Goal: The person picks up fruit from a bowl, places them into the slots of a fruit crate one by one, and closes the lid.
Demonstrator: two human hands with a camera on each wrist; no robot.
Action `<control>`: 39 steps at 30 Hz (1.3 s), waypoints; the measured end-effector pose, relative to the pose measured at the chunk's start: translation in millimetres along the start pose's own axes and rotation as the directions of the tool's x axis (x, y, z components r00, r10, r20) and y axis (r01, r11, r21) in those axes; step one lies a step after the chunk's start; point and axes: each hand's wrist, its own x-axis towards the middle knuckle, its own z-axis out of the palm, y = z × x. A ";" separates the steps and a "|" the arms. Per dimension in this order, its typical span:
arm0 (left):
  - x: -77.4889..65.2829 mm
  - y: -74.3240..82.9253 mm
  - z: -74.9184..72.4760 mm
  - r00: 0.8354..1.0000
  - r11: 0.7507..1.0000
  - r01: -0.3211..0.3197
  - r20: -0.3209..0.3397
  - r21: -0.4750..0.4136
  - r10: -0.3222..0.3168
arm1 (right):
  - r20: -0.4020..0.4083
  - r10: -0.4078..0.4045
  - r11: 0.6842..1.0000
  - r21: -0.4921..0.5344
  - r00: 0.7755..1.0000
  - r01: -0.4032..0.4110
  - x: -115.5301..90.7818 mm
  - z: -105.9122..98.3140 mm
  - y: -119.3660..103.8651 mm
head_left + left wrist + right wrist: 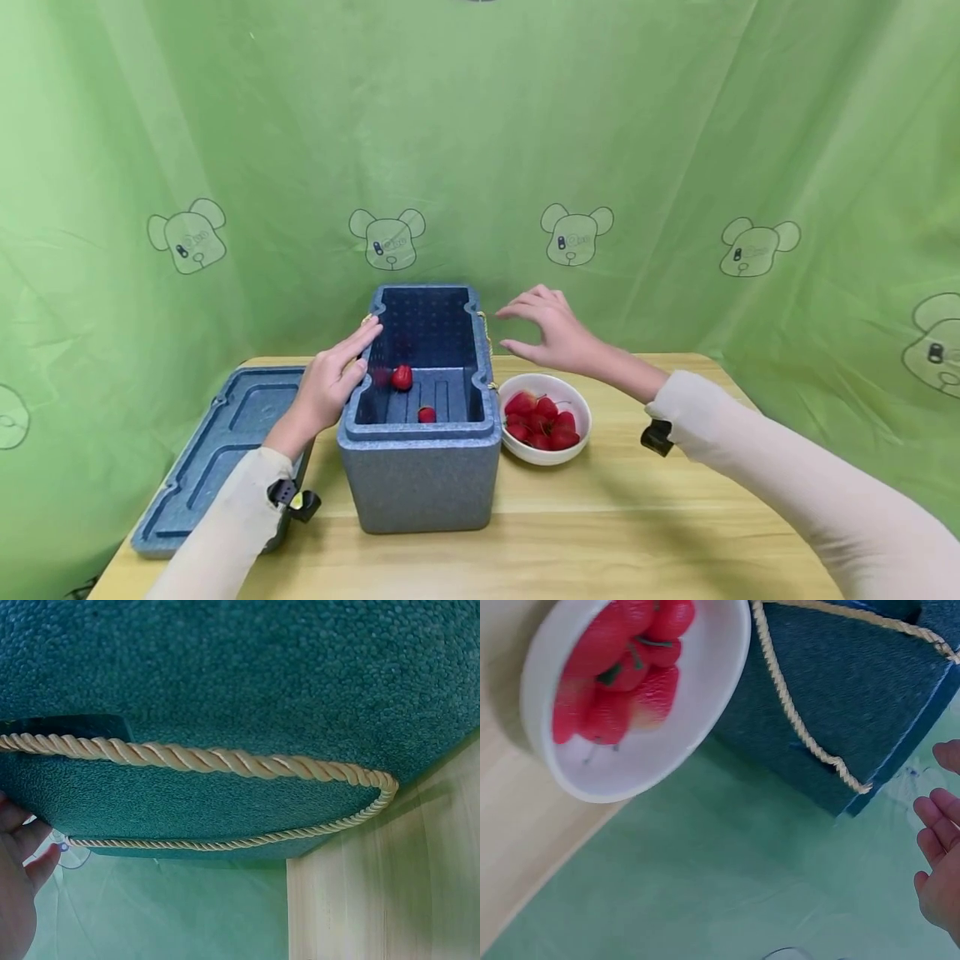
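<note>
A blue-grey foam box [420, 483] stands without its lid at the middle of the table. On its floor lie two strawberries, one larger [402, 377] and one partly hidden by the near wall [427, 414]. My left hand [330, 383] rests along the box's left rim, fingers extended. My right hand [551, 329] is raised beside the box's far right side, thumb and fingers spread apart with nothing between them. Below that hand, close against the box, is a white bowl [583, 433] of several strawberries [607, 697].
The matching lid [225, 467] lies on the table's left side, partly behind my left forearm. Twisted gold rope [225, 760] hangs along the box's sides. Wooden tabletop [637, 517] extends to the right, and a green curtain [480, 125] surrounds the table's back and sides.
</note>
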 end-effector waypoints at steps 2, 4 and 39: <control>-0.1 -0.1 0.0 1.000 1.000 0.003 0.003 0.000 -0.003 | 0.002 0.019 1.000 0.003 1.000 -0.019 -8.0 1.1 6.1; -0.4 -0.4 0.3 1.000 1.000 0.002 0.004 0.001 -0.002 | 0.007 0.031 0.999 0.007 0.999 -0.031 -16.1 4.2 12.2; 0.1 0.3 0.5 1.000 1.000 0.010 0.002 -0.008 -0.010 | 0.361 -0.031 0.999 0.050 0.932 0.014 -84.0 75.0 33.2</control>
